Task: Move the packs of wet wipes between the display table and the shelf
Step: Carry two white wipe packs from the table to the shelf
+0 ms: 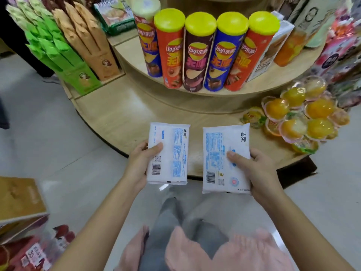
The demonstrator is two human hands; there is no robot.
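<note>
Fingers (pixel 154 148) of your left hand (pixel 138 161) clasp the outer edge of one pack of wipes (pixel 172 153), thumb across its printed back, and your right hand (pixel 259 169) grips a second pack (pixel 218 153) the same way; both hang side by side, apart, above the near rim of the round counter (pixel 117 118). If they are going down here, aim for the bare wood before the chip cans (pixel 199 53), stay clear of the jelly cups (pixel 304 116) on your right, and release each pack only once it lies flat.

Head view, downward (near display table (pixel 117 116))
</note>
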